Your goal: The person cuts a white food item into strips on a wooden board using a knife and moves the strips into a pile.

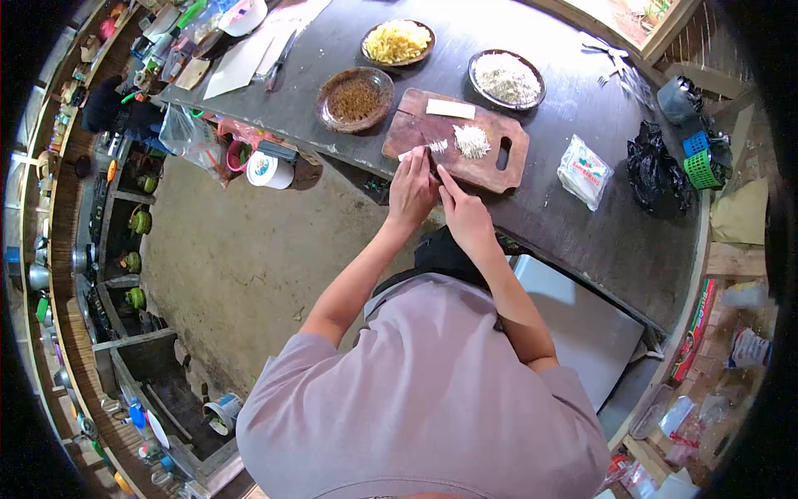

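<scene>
On the wooden cutting board (490,172) lie a white rectangular block (450,108) and a heap of finely chopped white bits (472,142). A few fresh white slices (438,145) sit just ahead of my fingers. My left hand (411,191) presses its bent fingers onto a white piece (405,155) at the board's near left edge. Beside it, my right hand (467,220) is closed round a knife (433,164), index finger stretched along it. Only a little of the dark blade shows between the hands; the handle is hidden in my grip.
Behind the board stand a bowl of brown granules (355,100), a bowl of yellow chunks (398,41) and a bowl of white powder (506,79). To the right lie a white plastic packet (584,172) and a black bag (657,170). The dark table's (615,258) front edge is close to me.
</scene>
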Demonstrator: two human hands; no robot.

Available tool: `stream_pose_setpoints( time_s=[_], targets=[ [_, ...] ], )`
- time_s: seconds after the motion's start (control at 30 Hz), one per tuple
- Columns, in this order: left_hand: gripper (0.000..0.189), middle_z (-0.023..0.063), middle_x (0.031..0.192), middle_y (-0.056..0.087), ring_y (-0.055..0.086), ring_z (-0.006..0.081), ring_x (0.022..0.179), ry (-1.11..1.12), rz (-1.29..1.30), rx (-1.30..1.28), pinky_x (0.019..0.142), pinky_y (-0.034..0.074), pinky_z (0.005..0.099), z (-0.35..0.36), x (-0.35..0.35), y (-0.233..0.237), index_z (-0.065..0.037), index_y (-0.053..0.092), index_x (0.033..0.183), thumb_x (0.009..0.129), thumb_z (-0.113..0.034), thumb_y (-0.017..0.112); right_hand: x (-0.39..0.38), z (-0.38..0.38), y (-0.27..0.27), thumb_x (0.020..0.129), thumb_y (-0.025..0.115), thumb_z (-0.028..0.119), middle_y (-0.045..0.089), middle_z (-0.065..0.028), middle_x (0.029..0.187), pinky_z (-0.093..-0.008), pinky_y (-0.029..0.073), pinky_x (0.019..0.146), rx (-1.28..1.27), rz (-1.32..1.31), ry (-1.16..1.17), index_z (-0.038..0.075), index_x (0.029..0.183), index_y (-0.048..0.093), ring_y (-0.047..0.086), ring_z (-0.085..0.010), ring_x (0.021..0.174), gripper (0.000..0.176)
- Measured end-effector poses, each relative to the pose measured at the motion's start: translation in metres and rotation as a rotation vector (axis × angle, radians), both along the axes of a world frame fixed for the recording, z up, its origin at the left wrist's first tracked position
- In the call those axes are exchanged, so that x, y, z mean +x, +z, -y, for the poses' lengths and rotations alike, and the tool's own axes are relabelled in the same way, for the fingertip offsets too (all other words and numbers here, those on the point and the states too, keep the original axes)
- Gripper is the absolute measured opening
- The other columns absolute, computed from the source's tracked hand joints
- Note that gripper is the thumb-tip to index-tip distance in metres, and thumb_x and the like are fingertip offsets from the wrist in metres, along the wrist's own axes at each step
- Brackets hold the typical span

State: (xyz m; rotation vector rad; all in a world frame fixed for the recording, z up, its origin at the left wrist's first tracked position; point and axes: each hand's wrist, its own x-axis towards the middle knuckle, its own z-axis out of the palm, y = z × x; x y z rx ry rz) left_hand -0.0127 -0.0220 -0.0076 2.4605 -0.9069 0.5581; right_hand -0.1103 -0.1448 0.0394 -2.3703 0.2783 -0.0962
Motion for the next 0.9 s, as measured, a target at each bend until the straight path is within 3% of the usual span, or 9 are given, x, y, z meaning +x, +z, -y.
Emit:
stream_pose_setpoints(
  time_s=[0.17, 0.4, 0.47, 0.57, 0.67, 0.7, 0.9],
  targets=[
    [0.05, 0.025, 0.139, 0.055, 0.056, 0.0395, 0.129, -0.03, 0.03, -0.048, 0.111, 0.046, 0.0458, 0.0, 0.001, 0.001, 0.013, 0.054, 0.136, 0.092, -0.011, 0.054, -0.046, 0.003, -0.001, 0.109, 0.05, 0.034, 0.07, -0.0284, 0.081, -0.0578, 0.057, 0.068, -0.036, -0.013, -0.009, 0.032, 0.155, 0.048, 0.07, -0.0471, 0.077, 0.046],
    [0.052, 0.0253, 0.139, 0.055, 0.055, 0.04, 0.129, -0.009, -0.003, -0.003, 0.111, 0.046, 0.045, 0.0, 0.0, -0.002, 0.014, 0.053, 0.137, 0.091, -0.012, 0.056, 0.005, -0.002, -0.002, 0.109, 0.051, 0.033, 0.068, -0.0316, 0.08, -0.0587, 0.057, 0.07, 0.011, -0.028, -0.012, 0.032, 0.155, 0.049, 0.07, -0.0481, 0.077, 0.046],
    [0.052, 0.0254, 0.139, 0.055, 0.055, 0.0399, 0.129, -0.023, 0.012, -0.019, 0.111, 0.046, 0.0449, -0.001, 0.0, 0.0, 0.013, 0.053, 0.137, 0.091, -0.011, 0.056, -0.012, -0.001, -0.001, 0.109, 0.05, 0.034, 0.069, -0.0299, 0.081, -0.0588, 0.057, 0.07, -0.005, -0.044, -0.009, 0.032, 0.156, 0.048, 0.07, -0.0477, 0.077, 0.047],
    [0.053, 0.0253, 0.139, 0.054, 0.054, 0.0391, 0.13, -0.025, 0.011, -0.028, 0.113, 0.045, 0.0441, -0.001, 0.001, 0.0, 0.014, 0.052, 0.138, 0.092, -0.012, 0.055, -0.044, 0.001, -0.006, 0.109, 0.053, 0.031, 0.067, -0.0336, 0.091, -0.0578, 0.054, 0.069, 0.032, -0.002, -0.023, 0.031, 0.154, 0.05, 0.068, -0.0501, 0.084, 0.046],
    [0.054, 0.0251, 0.139, 0.054, 0.054, 0.0386, 0.131, -0.019, -0.008, -0.004, 0.114, 0.044, 0.0434, -0.002, 0.0, -0.001, 0.015, 0.051, 0.138, 0.092, -0.013, 0.055, -0.033, 0.0, -0.005, 0.109, 0.052, 0.032, 0.067, -0.0334, 0.088, -0.0582, 0.053, 0.069, 0.039, 0.017, -0.013, 0.03, 0.155, 0.05, 0.067, -0.0505, 0.083, 0.046],
    [0.054, 0.025, 0.139, 0.054, 0.054, 0.0388, 0.131, -0.007, -0.011, 0.002, 0.114, 0.044, 0.0433, -0.001, -0.001, -0.001, 0.015, 0.051, 0.138, 0.092, -0.013, 0.055, -0.022, -0.001, 0.002, 0.109, 0.048, 0.036, 0.07, -0.0284, 0.082, -0.0598, 0.057, 0.072, -0.024, -0.061, -0.006, 0.033, 0.156, 0.046, 0.071, -0.0474, 0.078, 0.047],
    [0.055, 0.0245, 0.142, 0.052, 0.055, 0.0414, 0.129, -0.037, -0.023, -0.024, 0.111, 0.046, 0.0453, -0.003, 0.002, 0.0, 0.013, 0.05, 0.14, 0.09, -0.008, 0.056, -0.021, -0.003, 0.005, 0.11, 0.048, 0.037, 0.071, -0.0291, 0.084, -0.0606, 0.057, 0.072, -0.028, -0.086, -0.025, 0.034, 0.156, 0.046, 0.071, -0.0486, 0.08, 0.047]
  ],
)
